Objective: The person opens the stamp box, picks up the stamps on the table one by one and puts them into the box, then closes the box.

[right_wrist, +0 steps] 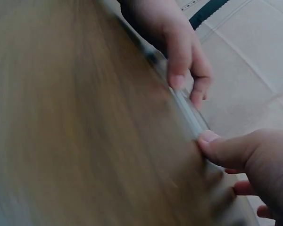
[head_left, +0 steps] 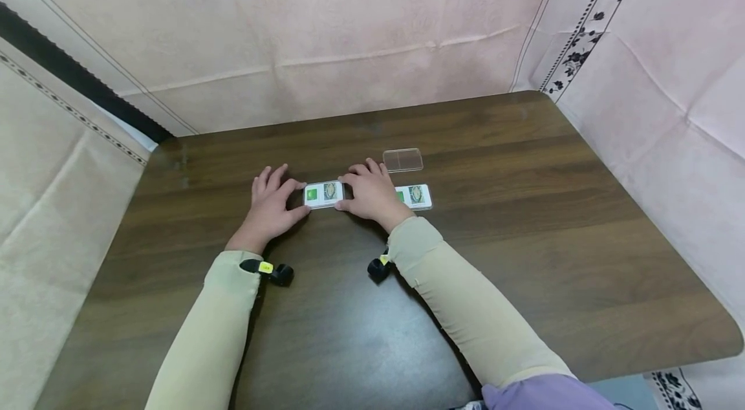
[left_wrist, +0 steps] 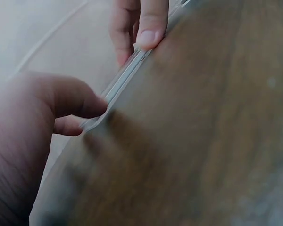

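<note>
A small flat clear plastic case [head_left: 317, 195] with a white card inside, printed with a green square and a picture, lies at the middle of the table. My left hand [head_left: 270, 208] pinches its left end between thumb and forefinger, the other fingers spread away. At the opposite end, my right hand [head_left: 370, 195] grips the case with thumb and fingertips. From the side, the left wrist view shows the case's thin edge [left_wrist: 125, 77] between both hands. Partly behind my right wrist lies a similar case [head_left: 420, 196] with a like card.
A clear rectangular plastic lid or tray [head_left: 403, 160] lies beyond my right hand. The brown wooden table [head_left: 524, 235] has pale cloth [head_left: 349, 22] hanging behind it and at its sides. Each sleeve carries a black wrist camera [head_left: 282, 275].
</note>
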Motion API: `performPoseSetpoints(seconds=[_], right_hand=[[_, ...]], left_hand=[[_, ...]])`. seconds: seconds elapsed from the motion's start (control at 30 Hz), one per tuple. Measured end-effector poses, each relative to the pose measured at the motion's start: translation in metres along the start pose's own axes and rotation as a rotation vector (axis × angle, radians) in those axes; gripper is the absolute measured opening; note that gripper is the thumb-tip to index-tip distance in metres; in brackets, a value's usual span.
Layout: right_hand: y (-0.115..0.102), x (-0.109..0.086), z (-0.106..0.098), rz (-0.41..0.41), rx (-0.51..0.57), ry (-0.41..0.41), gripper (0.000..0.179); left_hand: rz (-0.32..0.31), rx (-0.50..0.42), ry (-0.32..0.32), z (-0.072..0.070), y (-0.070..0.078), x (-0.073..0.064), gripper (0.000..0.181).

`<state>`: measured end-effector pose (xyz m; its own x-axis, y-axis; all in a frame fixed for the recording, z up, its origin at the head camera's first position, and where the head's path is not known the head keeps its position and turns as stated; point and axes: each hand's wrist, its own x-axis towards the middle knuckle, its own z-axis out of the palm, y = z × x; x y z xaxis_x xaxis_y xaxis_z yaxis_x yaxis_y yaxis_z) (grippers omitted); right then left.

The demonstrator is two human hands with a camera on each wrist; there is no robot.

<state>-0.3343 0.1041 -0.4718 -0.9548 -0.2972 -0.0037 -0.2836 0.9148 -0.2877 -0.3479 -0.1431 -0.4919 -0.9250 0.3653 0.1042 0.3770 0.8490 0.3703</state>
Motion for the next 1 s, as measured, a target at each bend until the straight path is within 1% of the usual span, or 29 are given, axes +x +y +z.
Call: performPoseSetpoints(seconds=[0.13, 0.27, 0.53, 0.63, 0.7, 0.83, 0.9, 1.0], right_hand=[[-0.010, 0.005, 0.009, 0.039, -0.008, 0.042, 0.065], [-0.017, 0.008, 0.016, 0.059, -0.024, 0.072, 0.065], [-0.019, 0.009, 0.020, 0.054, -0.010, 0.080, 0.064], [-0.017, 0.007, 0.018, 0.043, -0.005, 0.083, 0.068], [-0.014, 0.006, 0.014, 0.035, 0.003, 0.091, 0.072], [0.000, 0.004, 0.000, 0.003, 0.049, 0.130, 0.077], [0.011, 0.002, -0.010, -0.016, 0.077, 0.151, 0.078], [0.035, -0.002, -0.023, -0.027, 0.127, 0.164, 0.076]], left_hand=[[-0.024, 0.024, 0.037, 0.000, -0.003, 0.001, 0.052], [-0.037, 0.023, 0.060, 0.000, -0.006, 0.001, 0.051], [-0.049, 0.026, 0.081, 0.001, -0.007, 0.000, 0.053], [-0.049, 0.030, 0.090, -0.001, -0.006, -0.001, 0.055], [-0.052, 0.030, 0.107, -0.001, -0.005, -0.001, 0.058], [-0.056, 0.017, 0.168, 0.000, 0.002, 0.001, 0.063], [-0.046, 0.015, 0.205, 0.002, 0.008, 0.004, 0.065], [-0.016, 0.007, 0.235, 0.008, 0.024, 0.012, 0.066]])
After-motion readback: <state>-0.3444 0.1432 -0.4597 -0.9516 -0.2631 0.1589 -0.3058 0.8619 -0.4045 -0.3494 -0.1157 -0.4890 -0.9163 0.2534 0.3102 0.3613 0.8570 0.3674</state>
